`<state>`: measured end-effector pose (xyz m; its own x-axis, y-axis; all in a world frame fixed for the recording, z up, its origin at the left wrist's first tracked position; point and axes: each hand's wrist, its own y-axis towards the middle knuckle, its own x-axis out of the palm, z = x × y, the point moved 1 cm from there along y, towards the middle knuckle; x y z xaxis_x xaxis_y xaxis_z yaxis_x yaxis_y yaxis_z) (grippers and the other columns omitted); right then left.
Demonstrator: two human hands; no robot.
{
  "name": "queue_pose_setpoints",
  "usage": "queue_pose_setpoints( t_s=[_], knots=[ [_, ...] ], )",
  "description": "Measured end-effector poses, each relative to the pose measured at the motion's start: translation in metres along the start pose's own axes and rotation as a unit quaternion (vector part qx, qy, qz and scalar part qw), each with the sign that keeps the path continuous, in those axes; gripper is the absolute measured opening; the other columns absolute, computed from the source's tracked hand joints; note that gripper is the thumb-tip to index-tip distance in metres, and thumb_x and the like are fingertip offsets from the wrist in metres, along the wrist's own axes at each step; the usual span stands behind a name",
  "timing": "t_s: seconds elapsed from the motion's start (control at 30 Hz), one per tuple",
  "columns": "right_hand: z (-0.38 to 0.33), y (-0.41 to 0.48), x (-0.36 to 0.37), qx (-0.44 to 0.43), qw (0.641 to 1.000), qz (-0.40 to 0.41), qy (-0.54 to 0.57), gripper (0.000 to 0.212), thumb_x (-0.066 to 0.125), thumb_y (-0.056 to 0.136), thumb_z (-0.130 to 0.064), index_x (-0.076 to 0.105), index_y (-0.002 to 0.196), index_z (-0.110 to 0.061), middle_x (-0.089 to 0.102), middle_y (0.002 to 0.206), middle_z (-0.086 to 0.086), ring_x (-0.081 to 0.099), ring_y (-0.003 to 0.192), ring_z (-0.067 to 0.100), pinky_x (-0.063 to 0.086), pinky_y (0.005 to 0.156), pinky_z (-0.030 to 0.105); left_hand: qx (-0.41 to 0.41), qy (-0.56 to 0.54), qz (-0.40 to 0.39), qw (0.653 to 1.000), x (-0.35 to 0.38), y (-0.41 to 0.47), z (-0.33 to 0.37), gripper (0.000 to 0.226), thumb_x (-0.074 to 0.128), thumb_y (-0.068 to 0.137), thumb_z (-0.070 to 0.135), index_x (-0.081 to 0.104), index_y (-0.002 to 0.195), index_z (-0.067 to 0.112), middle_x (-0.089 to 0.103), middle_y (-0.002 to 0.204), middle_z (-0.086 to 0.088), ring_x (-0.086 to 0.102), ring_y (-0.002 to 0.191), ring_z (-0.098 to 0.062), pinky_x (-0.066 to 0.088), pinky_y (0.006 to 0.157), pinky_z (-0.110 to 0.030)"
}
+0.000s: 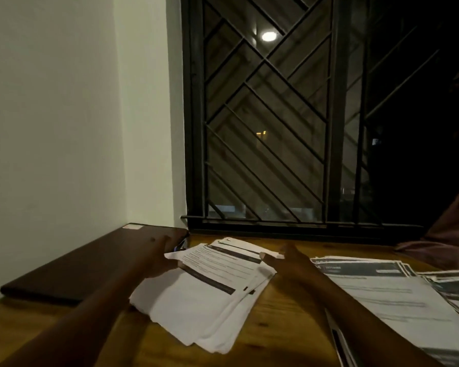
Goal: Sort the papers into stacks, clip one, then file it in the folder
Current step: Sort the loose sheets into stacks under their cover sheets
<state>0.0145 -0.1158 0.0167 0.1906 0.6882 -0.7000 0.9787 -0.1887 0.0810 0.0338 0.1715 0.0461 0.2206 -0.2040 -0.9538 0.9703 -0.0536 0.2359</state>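
Left hand point(162, 264) and right hand point(289, 260) pinch 1 paper stack point(210, 300) (left fingertips hidden underneath).

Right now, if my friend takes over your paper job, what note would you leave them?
Left hand and right hand each grip a side of the loose middle stack on the wooden table.
A dark-headed stack lies to its right, more sheets beyond.
A dark flat cover, maybe the folder, lies shut at left.
Done: some sorting. Left: square this stack, clip it, file it. No clip in sight.
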Motion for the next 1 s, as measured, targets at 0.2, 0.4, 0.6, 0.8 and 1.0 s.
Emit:
queue_pose_setpoints(
  t_s=[0.2,0.4,0.6,0.8,1.0],
  knots=[
    [0.014,0.042,0.023,0.056,0.994,0.060,0.068,0.080,0.063,0.081,-0.056,0.032,0.142,-0.014,0.050,0.138,0.010,0.056,0.112,0.027,0.052,0.083,0.034,-0.018,-0.069,-0.054,0.996,0.024,0.015,-0.021,0.077,0.064,0.088,0.051,0.031,0.148,0.016,0.039,0.152,-0.009,0.040,0.137,-0.024,0.032,0.110,-0.030],
    [0.007,0.067,0.035,0.069,0.995,0.043,0.057,0.069,0.061,0.087,-0.048,0.034,0.140,-0.014,0.060,0.120,0.006,0.048,0.063,0.005,0.043,0.054,0.021,-0.007,-0.062,-0.053,0.997,0.046,0.025,-0.024,0.081,0.058,0.087,0.061,0.027,0.152,0.022,0.040,0.151,-0.002,0.041,0.135,-0.020,0.033,0.109,-0.030],
    [0.000,0.068,0.043,0.052,0.999,-0.003,0.003,0.036,0.066,0.084,-0.041,0.050,0.103,-0.015,0.059,0.091,-0.002,0.060,0.077,0.014,0.053,0.064,0.026,-0.021,0.004,-0.012,1.000,0.066,0.021,-0.029,0.087,0.047,0.080,0.079,0.027,0.151,0.032,0.036,0.153,-0.003,0.029,0.143,-0.026,0.026,0.113,-0.054],
    [-0.003,0.057,0.018,0.077,0.991,-0.088,-0.059,0.056,0.072,0.083,-0.027,0.050,0.130,-0.008,0.058,0.117,0.007,0.056,0.086,0.015,0.046,0.071,0.022,0.001,-0.007,-0.020,1.000,0.066,0.011,-0.023,0.088,0.048,0.083,0.076,0.024,0.153,0.029,0.028,0.159,-0.002,0.022,0.146,-0.027,0.023,0.116,-0.051],
    [0.005,0.047,-0.019,0.027,0.993,-0.078,0.083,0.051,0.075,0.078,-0.007,0.056,0.125,-0.011,0.066,0.105,0.008,0.064,0.094,0.023,0.056,0.077,0.031,0.034,-0.058,-0.010,0.998,0.051,0.008,-0.006,0.137,0.026,0.037,0.108,0.021,0.152,0.033,0.032,0.156,0.000,0.028,0.144,-0.027,0.015,0.116,-0.063]
  ],
)
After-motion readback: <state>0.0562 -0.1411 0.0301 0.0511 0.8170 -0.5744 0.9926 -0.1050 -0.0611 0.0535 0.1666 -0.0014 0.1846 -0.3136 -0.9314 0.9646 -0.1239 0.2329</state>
